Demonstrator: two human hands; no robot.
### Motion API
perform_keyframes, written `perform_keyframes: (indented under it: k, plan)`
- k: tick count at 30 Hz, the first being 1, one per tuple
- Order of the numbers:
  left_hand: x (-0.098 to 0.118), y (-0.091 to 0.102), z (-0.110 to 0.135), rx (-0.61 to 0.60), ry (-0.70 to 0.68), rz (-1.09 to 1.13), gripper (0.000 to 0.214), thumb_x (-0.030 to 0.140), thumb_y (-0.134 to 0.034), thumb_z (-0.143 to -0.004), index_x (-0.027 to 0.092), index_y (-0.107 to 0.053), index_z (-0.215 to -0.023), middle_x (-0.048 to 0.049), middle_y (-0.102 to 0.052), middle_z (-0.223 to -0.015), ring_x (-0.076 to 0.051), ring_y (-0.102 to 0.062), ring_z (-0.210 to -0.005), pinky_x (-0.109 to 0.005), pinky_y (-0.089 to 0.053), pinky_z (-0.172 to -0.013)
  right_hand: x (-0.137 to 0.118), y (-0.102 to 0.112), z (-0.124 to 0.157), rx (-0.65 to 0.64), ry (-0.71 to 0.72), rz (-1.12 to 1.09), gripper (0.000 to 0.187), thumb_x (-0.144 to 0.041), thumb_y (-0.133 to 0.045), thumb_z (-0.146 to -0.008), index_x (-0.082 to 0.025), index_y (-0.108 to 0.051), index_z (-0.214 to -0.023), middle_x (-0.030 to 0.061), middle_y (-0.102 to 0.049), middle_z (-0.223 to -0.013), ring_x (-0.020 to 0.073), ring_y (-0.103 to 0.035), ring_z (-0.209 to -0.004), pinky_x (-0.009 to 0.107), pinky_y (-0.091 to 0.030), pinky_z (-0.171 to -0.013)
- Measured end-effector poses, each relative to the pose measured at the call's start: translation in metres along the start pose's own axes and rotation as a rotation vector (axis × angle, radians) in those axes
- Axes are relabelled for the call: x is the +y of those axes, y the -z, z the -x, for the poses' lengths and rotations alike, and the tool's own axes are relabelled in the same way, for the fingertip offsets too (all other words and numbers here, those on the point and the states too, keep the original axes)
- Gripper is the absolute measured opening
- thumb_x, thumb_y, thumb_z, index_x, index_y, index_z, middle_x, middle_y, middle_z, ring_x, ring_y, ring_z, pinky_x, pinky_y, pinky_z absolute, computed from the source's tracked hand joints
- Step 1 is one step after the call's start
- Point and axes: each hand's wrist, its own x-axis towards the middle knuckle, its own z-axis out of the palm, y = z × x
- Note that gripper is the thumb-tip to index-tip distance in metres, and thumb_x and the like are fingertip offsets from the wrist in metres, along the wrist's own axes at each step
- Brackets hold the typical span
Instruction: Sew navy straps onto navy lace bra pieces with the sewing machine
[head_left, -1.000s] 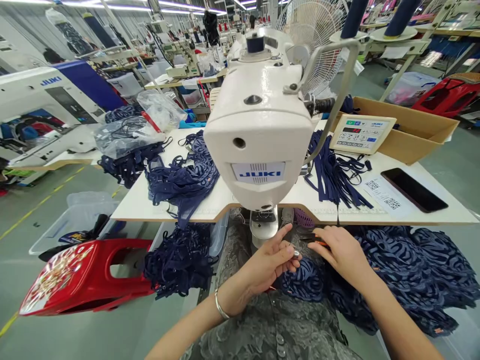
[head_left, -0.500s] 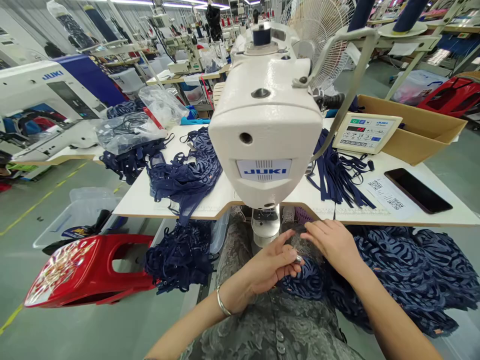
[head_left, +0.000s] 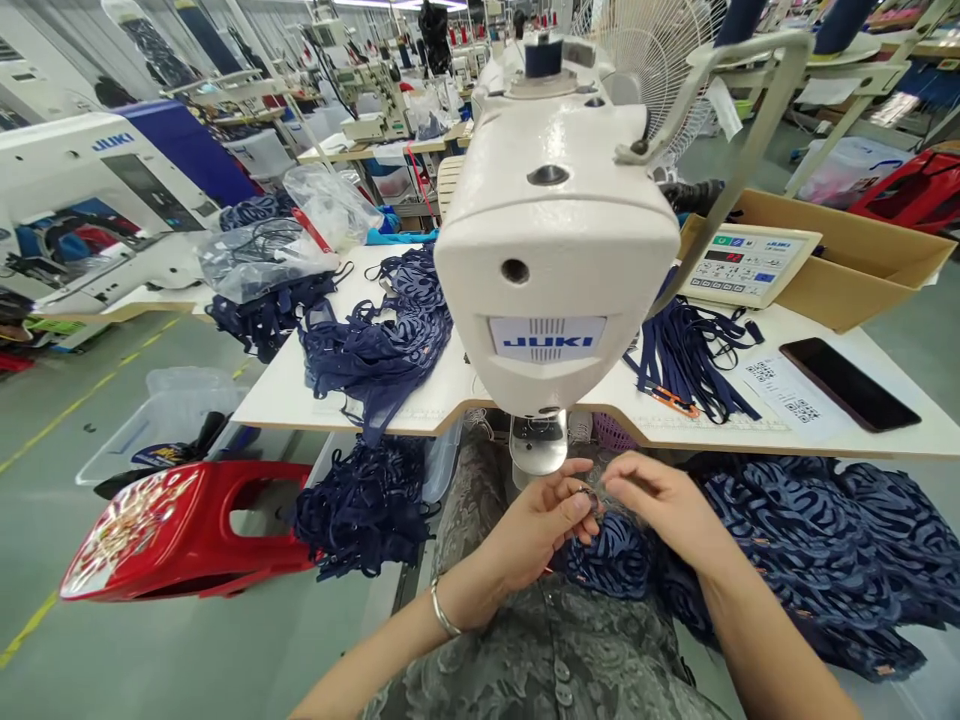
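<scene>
My left hand (head_left: pixel 551 520) is closed, its thumb and fingers pinching a small shiny metal bobbin case (head_left: pixel 591 497). Just to its right, my right hand (head_left: pixel 646 492) has its thumb and fingertips together close to the metal piece; whatever lies between them is too fine to make out. Both hands are over my lap, below the head of a white sewing machine (head_left: pixel 555 250). The machine's metal bed end (head_left: pixel 538 443) is just above my left fingers. Under the hands lies a navy patterned fabric piece (head_left: pixel 611 560).
Orange-handled snips (head_left: pixel 671 400) lie by navy straps (head_left: pixel 686 350) on the white table (head_left: pixel 709 432). A phone (head_left: pixel 847 383), control panel (head_left: pixel 750 265) and cardboard box (head_left: pixel 855 275) stand right. Navy garments (head_left: pixel 382 340) lie left; a red stool (head_left: pixel 180 530) stands below.
The orange-handled snips now show on the table by the straps, where none showed before. My right hand has curled its fingers in beside the left. The view has shifted slightly.
</scene>
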Motion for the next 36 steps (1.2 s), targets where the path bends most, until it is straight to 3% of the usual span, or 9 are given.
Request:
perform_keyframes:
  k: [4, 13, 19, 24, 36]
  plan:
    - [-0.002, -0.001, -0.001, -0.029, -0.001, -0.049, 0.043, 0.041, -0.077, -0.078, 0.015, -0.057, -0.105, 0.0039, -0.057, -0.07, -0.007, -0.055, -0.061, -0.021, -0.041, -0.059, -0.012, -0.02, 0.014, -0.029, -0.034, -0.179, 0.018, -0.04, -0.064, -0.088, -0.024, -0.068, -0.094, 0.0004, -0.064, -0.089, 0.0171, -0.06, -0.085, 0.027, -0.045, -0.08]
    - [-0.001, 0.001, 0.003, -0.025, 0.008, -0.197, 0.037, 0.044, -0.073, -0.08, 0.017, -0.05, -0.09, 0.0046, -0.055, -0.065, -0.007, -0.051, -0.059, -0.021, -0.037, -0.058, -0.008, -0.028, 0.009, -0.067, -0.077, -0.314, 0.023, -0.04, -0.058, -0.093, -0.021, -0.062, -0.08, -0.003, -0.057, -0.077, 0.0116, -0.055, -0.07, 0.023, -0.043, -0.068]
    - [-0.001, 0.001, 0.003, -0.022, 0.022, -0.2, 0.039, 0.041, -0.077, -0.076, 0.018, -0.05, -0.09, 0.0059, -0.053, -0.071, -0.005, -0.046, -0.057, -0.021, -0.035, -0.057, -0.011, -0.031, 0.013, -0.046, -0.059, -0.253, 0.027, -0.041, -0.053, -0.095, -0.021, -0.057, -0.078, -0.0035, -0.054, -0.072, 0.0122, -0.052, -0.07, 0.024, -0.04, -0.067]
    - [-0.001, 0.004, 0.004, -0.056, 0.037, -0.108, 0.038, 0.051, -0.065, -0.085, 0.017, -0.051, -0.095, -0.0004, -0.061, -0.076, -0.007, -0.048, -0.058, -0.022, -0.033, -0.055, -0.013, -0.029, 0.015, -0.036, -0.022, -0.174, 0.031, -0.042, -0.05, -0.097, -0.021, -0.055, -0.075, -0.002, -0.056, -0.071, 0.0141, -0.053, -0.071, 0.026, -0.04, -0.071]
    - [-0.003, 0.008, 0.007, -0.08, 0.004, -0.108, 0.041, 0.056, -0.059, -0.088, 0.018, -0.05, -0.102, 0.0032, -0.055, -0.07, -0.006, -0.042, -0.054, -0.022, -0.026, -0.051, -0.016, -0.031, 0.018, -0.08, -0.04, -0.132, 0.033, -0.045, -0.048, -0.097, -0.021, -0.055, -0.075, -0.0004, -0.062, -0.073, 0.0165, -0.057, -0.074, 0.03, -0.041, -0.075]
